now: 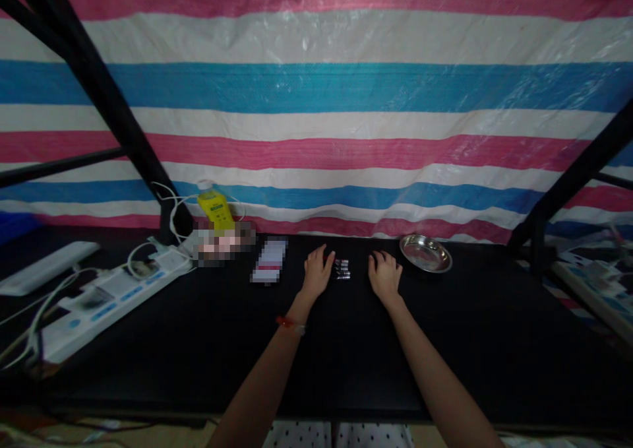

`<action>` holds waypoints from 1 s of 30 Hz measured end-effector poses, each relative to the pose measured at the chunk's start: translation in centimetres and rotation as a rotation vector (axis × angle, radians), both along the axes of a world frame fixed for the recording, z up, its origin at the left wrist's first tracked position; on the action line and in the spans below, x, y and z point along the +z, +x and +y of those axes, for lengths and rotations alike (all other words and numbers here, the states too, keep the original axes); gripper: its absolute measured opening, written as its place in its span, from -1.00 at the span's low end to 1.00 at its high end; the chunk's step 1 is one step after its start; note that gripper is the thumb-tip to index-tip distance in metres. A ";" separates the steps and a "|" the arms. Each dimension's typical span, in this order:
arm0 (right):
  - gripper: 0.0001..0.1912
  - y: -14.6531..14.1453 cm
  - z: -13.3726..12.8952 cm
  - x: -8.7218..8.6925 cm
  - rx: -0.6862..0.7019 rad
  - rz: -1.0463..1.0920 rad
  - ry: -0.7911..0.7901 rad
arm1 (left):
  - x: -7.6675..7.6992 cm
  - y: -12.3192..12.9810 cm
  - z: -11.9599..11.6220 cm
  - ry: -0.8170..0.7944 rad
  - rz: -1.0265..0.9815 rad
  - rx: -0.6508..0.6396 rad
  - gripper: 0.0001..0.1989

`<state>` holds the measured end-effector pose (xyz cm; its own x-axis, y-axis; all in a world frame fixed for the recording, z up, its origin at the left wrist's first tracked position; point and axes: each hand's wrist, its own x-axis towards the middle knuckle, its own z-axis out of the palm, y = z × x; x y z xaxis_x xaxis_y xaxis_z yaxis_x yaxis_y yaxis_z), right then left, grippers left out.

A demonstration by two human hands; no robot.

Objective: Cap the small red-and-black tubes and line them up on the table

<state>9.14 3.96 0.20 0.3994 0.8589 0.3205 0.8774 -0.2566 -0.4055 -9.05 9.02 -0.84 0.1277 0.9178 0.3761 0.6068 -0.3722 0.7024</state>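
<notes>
Several small shiny metallic pieces point(343, 269) lie in a short column on the black tabletop, too small for me to tell their kind. Just left of them my left hand point(318, 271) rests on the table, fingers apart and nothing held; a red band circles its wrist. On the other side my right hand point(384, 274) lies palm down with its fingers spread and slightly bent, also holding nothing. A round, shallow steel dish point(426, 253) sits to the right of my right hand, not touching it.
A blurred-out phone point(270, 260) lies left of my left hand. Farther left are a yellow bottle point(216, 207), a white power strip point(119, 303) with plugs and cables, and a white flat bar point(47, 268). Black frame posts flank the table point(356, 349); a striped sheet point(346, 125) hangs behind.
</notes>
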 end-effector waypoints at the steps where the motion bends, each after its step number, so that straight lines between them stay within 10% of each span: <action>1: -0.62 0.5 0.1 0.0 -0.024 0.039 0.042 | -0.3 -0.1 0.4 0.005 -0.070 0.044 -0.62; 8: -0.58 2.9 -0.1 -1.5 -0.049 0.401 0.445 | -1.2 -1.0 2.1 -0.084 -0.469 0.163 -0.81; 16: -0.67 3.9 -0.3 -2.9 0.007 0.784 0.484 | 0.3 -0.9 0.5 0.069 -0.292 0.192 -0.79; 24: -0.71 7.7 -2.5 -2.8 0.194 1.145 0.321 | 3.4 1.9 -4.1 0.267 0.248 -0.218 -0.78; 30: -0.75 7.3 -3.3 -1.7 0.449 0.932 0.092 | 3.1 4.5 -7.1 0.255 0.427 -0.571 -0.68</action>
<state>16.49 0.64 -1.51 0.1714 0.9778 0.1204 0.2129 0.0825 -0.9736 -4.51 1.96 2.26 0.7394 0.5562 0.3795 0.4705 -0.8300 0.2997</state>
